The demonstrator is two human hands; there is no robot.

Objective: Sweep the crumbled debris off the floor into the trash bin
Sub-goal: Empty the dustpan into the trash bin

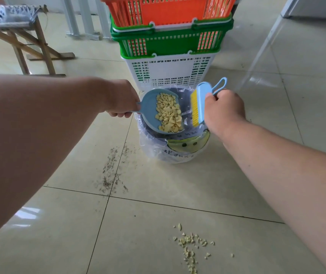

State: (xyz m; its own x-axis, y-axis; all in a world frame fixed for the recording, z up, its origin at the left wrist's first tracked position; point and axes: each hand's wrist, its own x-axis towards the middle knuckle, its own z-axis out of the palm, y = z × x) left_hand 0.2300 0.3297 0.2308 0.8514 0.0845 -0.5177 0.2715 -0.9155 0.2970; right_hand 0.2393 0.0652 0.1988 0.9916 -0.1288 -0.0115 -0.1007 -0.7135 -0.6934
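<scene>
My left hand (pixel 121 99) grips the handle of a blue dustpan (pixel 150 107) held over the trash bin (pixel 176 153). A heap of pale yellow crumbs (pixel 169 113) lies in the pan. The bin is dark, lined with a clear plastic bag, and has a green cartoon print on its front. My right hand (pixel 224 109) holds a light blue hand brush (pixel 200 101) with yellow bristles, standing on end over the bin just right of the pan. More yellow crumbs (pixel 190 246) are scattered on the tiled floor near me.
A stack of orange, green and white plastic baskets (pixel 170 42) stands right behind the bin. A wooden folding stool (pixel 19 32) is at the far left. Fine dark grit (pixel 112 171) streaks the floor left of the bin.
</scene>
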